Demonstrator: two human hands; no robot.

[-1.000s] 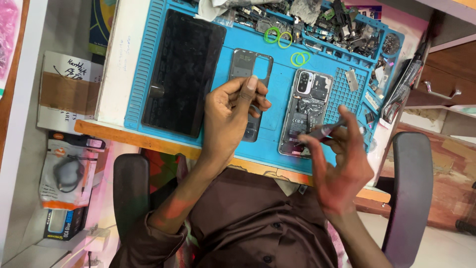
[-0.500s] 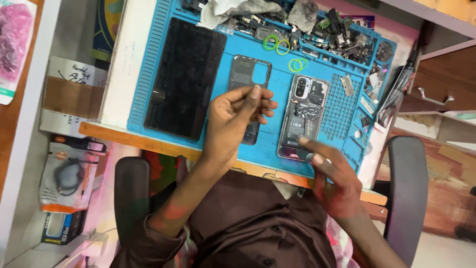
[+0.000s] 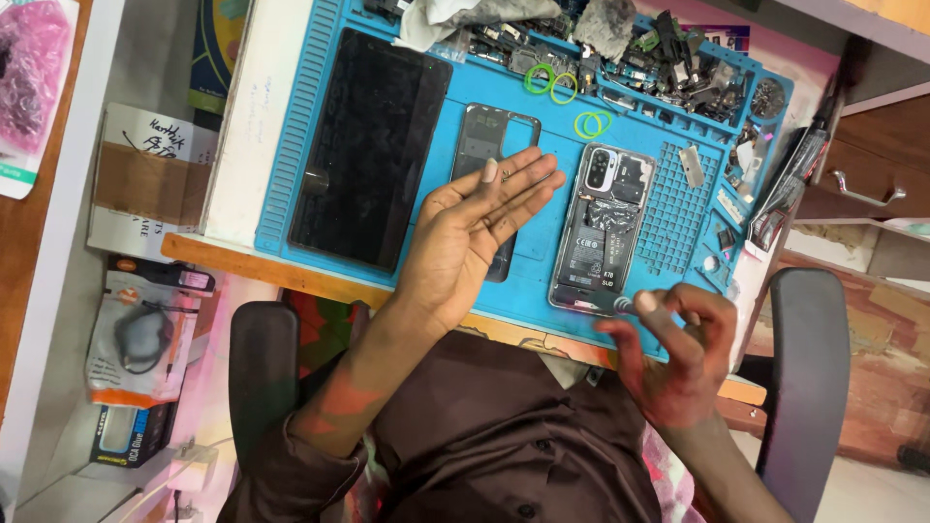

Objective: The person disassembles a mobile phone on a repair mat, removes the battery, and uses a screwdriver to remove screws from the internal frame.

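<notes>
Two hands hover, holding nothing: your left hand [image 3: 475,232] spread flat above the back cover [image 3: 489,145]; your right hand [image 3: 673,339] loosely curled beside the opened phone [image 3: 601,228]; reassembly remains.

Left hand [image 3: 475,232] now opens flat, palm up, over dark back cover [image 3: 492,145] at frame centre; was curled w/ pinched fingers. Right hand [image 3: 673,353] drops off opened phone [image 3: 603,228] to lower right, near mat edge.

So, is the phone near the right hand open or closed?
Open: the phone lies with its back cover off, battery and inner parts exposed, on the blue mat.
</notes>
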